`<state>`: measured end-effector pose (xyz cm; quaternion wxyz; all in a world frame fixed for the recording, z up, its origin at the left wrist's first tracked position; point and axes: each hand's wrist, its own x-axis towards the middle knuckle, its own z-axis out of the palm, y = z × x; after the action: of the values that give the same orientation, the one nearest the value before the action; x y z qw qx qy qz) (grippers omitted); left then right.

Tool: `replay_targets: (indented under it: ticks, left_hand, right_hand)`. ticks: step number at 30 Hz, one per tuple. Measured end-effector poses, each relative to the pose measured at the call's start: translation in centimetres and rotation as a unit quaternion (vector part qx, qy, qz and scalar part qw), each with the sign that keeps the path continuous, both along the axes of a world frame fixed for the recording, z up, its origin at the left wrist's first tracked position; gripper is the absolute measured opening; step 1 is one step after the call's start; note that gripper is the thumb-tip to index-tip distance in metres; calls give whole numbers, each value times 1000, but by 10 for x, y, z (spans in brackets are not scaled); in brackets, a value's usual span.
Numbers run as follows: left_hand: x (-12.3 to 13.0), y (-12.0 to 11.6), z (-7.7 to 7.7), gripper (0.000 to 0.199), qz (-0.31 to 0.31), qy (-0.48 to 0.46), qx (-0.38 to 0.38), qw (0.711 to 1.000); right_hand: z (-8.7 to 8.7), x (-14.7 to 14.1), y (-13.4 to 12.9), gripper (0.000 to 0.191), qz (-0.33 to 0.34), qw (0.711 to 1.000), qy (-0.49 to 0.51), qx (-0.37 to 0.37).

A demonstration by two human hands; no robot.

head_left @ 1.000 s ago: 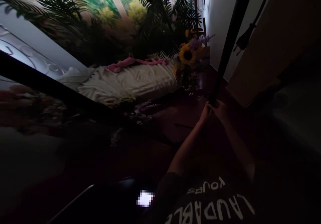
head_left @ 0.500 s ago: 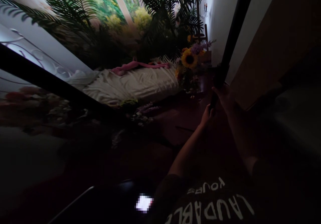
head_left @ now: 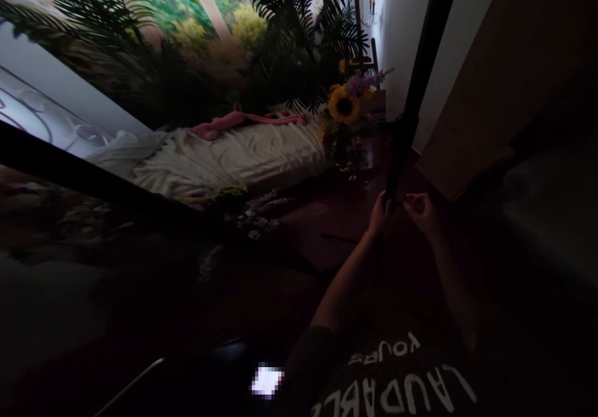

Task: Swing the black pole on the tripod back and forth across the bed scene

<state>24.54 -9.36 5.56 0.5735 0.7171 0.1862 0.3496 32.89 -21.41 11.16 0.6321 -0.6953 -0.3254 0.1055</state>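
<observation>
Black pole (head_left: 419,80): left hand (head_left: 378,214) alone gripped it, fingers wrapped; right hand (head_left: 423,215) had dropped off beside it, fingers curled, pinch unclear!

Before us a glossy dark-red floor (head_left: 317,219), a low oblong platform (head_left: 243,158) draped in wrinkled cream cloth (head_left: 275,146), a long limp pink plush figure (head_left: 228,121) stretched along its far side

Right of centre, a slim gap parts the right hand (head_left: 422,213) from the black pole (head_left: 427,49). A brown panel (head_left: 481,86) bars the upper right; near mid-frame, some floor (head_left: 314,219) lies open below the sunflower (head_left: 344,105).
</observation>
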Motion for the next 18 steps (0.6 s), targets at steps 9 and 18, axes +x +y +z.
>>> replay_targets:
  ticks: [9, 18]
  left_hand:
    - [1, 1, -1, 45, 1, 5, -1, 1000]
    - [0, 1, 2, 44, -6, 1, -10, 1000]
  right_hand:
    - [-31, -2, 4, 45, -54, 998, 26, -28]
    - [-32, 6, 27, 45, -84, 983, 157, -34]
